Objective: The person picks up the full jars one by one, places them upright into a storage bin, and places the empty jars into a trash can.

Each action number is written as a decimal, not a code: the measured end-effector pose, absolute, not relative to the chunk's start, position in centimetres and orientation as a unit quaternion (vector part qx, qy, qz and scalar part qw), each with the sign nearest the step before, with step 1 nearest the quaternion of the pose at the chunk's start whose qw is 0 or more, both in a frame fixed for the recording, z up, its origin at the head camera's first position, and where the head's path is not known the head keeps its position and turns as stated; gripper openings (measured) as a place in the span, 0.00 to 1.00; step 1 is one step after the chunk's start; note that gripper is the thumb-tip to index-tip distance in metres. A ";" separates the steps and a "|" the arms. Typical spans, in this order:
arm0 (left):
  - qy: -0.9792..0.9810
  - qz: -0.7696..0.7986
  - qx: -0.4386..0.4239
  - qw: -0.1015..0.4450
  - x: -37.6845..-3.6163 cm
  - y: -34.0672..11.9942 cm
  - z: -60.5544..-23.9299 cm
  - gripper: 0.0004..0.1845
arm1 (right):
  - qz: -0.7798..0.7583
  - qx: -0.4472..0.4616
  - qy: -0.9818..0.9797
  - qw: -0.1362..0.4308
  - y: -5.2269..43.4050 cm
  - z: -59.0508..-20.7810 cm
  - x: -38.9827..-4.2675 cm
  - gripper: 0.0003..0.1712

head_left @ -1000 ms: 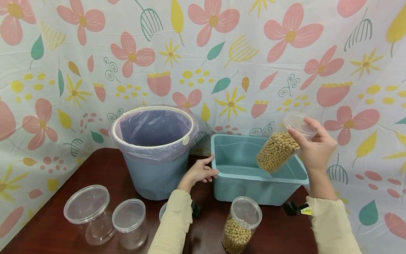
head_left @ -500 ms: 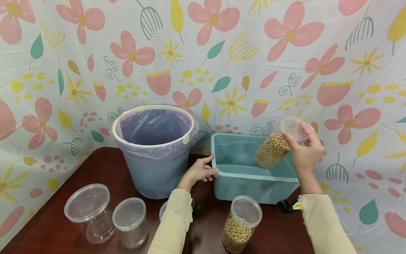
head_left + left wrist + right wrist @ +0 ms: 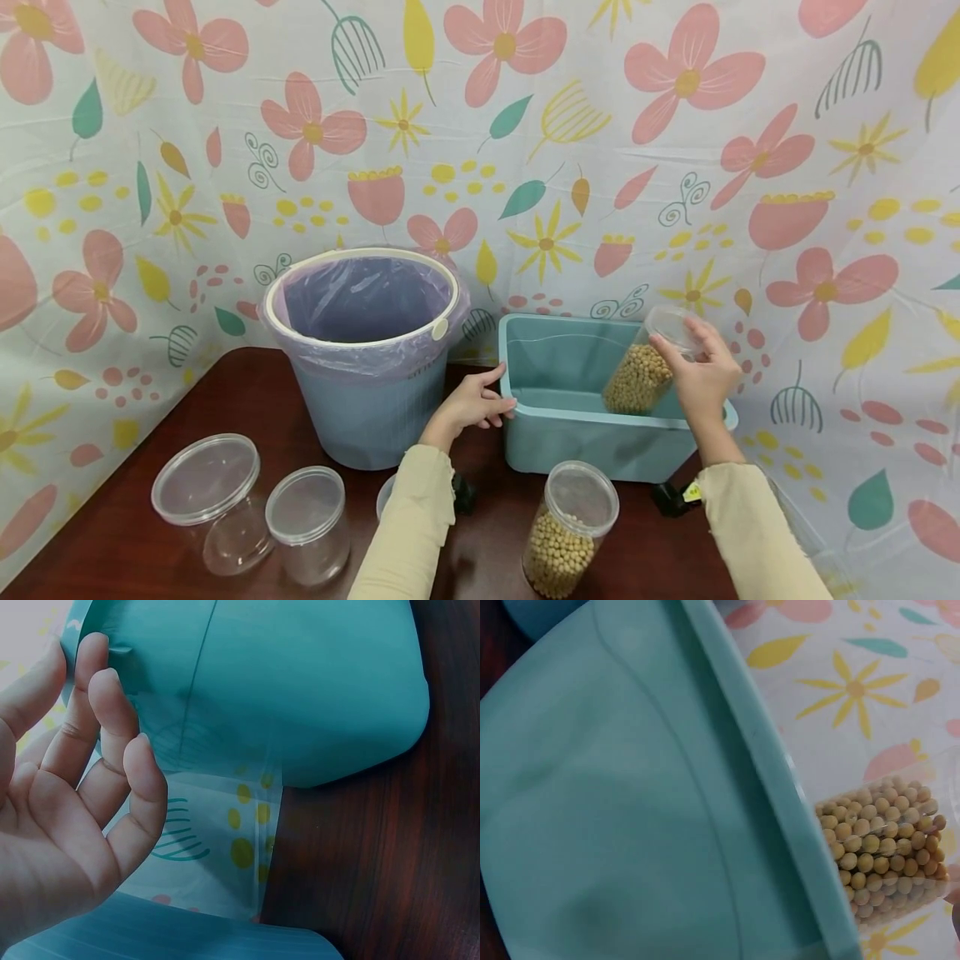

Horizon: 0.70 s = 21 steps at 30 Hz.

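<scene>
My right hand [image 3: 707,372] grips a clear plastic jar [image 3: 647,363] near its lidded top, thumb and fingers on either side. Round beige soybeans [image 3: 881,851] fill the lower part of this jar. It is tilted and hangs inside the blue-green plastic bin [image 3: 592,437], towards its right end. At the bin's left front corner my left hand [image 3: 471,403] holds the rim between thumb and index finger, the other fingers loosely bent below. A second lidded jar of soybeans [image 3: 558,550] stands on the table in front of the bin.
A blue bucket [image 3: 367,417] with a plastic liner stands left of the bin. Two clear lidded containers [image 3: 206,483] [image 3: 309,533] are at the left front, and another container [image 3: 384,493] is partly hidden by my left forearm. Patterned cloth [image 3: 555,125] hangs behind the dark table [image 3: 660,550].
My right hand has moved left and down with the jar, which now hangs lower in the bin and stands more upright. The left hand has stayed at the bin's rim.
</scene>
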<state>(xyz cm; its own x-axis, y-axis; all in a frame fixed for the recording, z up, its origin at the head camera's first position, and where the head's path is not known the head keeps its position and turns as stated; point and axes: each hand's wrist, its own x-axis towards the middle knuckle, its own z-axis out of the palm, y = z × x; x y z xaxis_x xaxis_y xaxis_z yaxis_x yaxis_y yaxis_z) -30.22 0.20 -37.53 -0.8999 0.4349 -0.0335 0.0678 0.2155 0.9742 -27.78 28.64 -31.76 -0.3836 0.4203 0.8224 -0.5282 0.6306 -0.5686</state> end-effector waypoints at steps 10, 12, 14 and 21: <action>0.766 0.603 0.168 0.147 -30.4 0.2 -37.7 0.37 | 0.416 0.033 -0.749 0.514 30.9 -34.6 -29.5 0.26; 0.767 0.602 0.166 0.147 -30.4 0.2 -37.6 0.37 | 0.417 0.038 -0.748 0.515 31.0 -35.0 -29.6 0.25; 0.767 0.602 0.166 0.147 -30.4 0.2 -37.6 0.37 | 0.419 0.043 -0.744 0.519 31.2 -35.4 -29.7 0.25; 0.771 0.596 0.168 0.147 -30.4 0.2 -37.7 0.37 | 0.405 0.037 -0.758 0.510 31.4 -36.0 -29.5 0.24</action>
<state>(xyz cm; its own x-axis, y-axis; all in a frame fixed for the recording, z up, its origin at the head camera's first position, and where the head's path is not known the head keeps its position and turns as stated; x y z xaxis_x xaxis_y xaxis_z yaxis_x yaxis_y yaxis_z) -30.35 0.20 -37.71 -0.9001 0.4348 -0.0262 0.0839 0.2320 0.9691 -29.50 31.39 -35.97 -0.4767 0.3573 0.8032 -0.4692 0.6692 -0.5762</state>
